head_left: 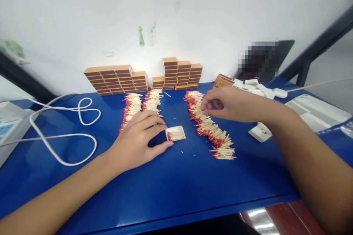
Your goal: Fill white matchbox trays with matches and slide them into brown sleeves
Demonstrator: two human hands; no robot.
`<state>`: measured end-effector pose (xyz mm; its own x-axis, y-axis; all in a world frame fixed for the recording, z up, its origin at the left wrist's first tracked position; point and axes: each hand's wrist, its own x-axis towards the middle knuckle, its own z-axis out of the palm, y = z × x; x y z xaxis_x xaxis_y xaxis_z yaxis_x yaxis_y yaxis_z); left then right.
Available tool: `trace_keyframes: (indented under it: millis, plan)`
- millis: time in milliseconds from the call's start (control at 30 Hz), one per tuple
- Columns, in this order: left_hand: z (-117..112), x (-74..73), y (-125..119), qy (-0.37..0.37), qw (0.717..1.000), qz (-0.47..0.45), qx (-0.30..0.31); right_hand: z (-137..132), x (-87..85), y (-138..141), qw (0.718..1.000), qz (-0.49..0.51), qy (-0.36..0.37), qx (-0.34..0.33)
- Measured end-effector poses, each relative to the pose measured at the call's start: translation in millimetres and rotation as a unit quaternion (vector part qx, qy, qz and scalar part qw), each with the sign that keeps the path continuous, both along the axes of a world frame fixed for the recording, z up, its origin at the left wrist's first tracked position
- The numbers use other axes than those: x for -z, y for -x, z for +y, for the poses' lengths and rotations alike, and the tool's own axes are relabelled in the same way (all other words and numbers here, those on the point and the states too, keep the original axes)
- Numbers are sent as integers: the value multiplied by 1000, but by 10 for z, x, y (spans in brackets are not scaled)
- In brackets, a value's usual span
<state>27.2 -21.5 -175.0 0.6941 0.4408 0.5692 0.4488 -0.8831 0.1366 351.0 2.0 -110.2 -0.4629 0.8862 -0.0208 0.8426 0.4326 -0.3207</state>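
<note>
A small white matchbox tray (179, 129) lies on the blue table with several red-tipped matches (176, 135) in it. My left hand (142, 135) steadies its left end, thumb at the near side and fingertips at the far side. Over the upper part of the right-hand row of matches (205, 121) is my right hand (227, 102), its fingers curled and thumb and fingertips close together; anything between them is hidden. Two more rows of matches, a left row (131, 106) and a middle row (153, 99), run back from behind my left hand.
Stacked matchboxes (116, 78) line the wall, with a second stack (182, 75) to their right. White empty trays (257, 89) are heaped at the back right, near a dark screen (281, 58). A white cable (93, 146) loops across the left side of the blue table (171, 194).
</note>
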Motion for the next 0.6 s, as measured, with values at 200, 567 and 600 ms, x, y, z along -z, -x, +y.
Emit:
trace_keyframes:
  millis: [200, 567, 600]
  plan:
    - [-3, 0, 2, -1, 1000, 4, -4, 37, 24, -85, 994, -50, 97, 6]
    - [-4, 3, 10, 1, 1000, 4, -2, 38, 21, -70, 990, -38, 136, 20]
    - [-5, 3, 11, 1, 1000, 4, -2, 35, 18, -72, 990, -33, 133, 16]
